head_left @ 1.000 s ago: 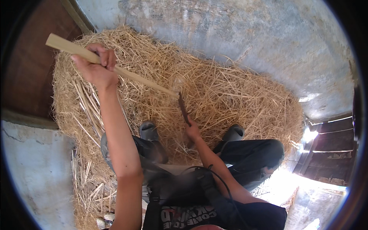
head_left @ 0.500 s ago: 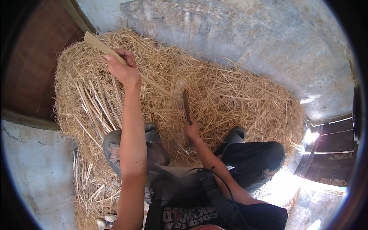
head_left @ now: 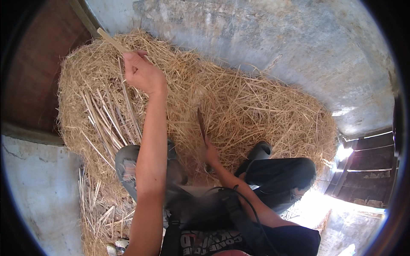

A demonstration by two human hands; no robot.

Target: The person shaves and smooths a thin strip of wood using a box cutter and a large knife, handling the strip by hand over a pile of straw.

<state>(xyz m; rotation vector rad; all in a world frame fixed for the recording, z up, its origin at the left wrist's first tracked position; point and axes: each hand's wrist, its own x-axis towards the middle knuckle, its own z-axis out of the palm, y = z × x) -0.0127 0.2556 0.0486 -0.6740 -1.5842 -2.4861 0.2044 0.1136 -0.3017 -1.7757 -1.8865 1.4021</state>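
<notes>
Raised over the straw at the far left, my left hand (head_left: pixel 144 74) is closed around a pale, flat strip of wood or bamboo (head_left: pixel 112 41). One end of the strip points up and left; its other end is hidden by my hand and wrist. Lower down, between my knees, my right hand (head_left: pixel 210 153) grips a knife (head_left: pixel 201 123) with a dark, narrow blade pointing away from me. A gap separates the blade from my left hand. My right fingers are partly blurred and the knife's handle is mostly covered by them.
Dry straw (head_left: pixel 256 102) is heaped in front of me. Several pale split sticks (head_left: pixel 106 121) lie on it by my left knee. A stained grey wall (head_left: pixel 273 38) rises behind, a brown panel (head_left: pixel 40 64) stands at the left, and dark slats (head_left: pixel 369 166) at the right.
My left hand has moved slightly right and its wrist has turned, hiding the strip's lower part. The knife has shifted left and tilted further left, and my right hand is a little lower.
</notes>
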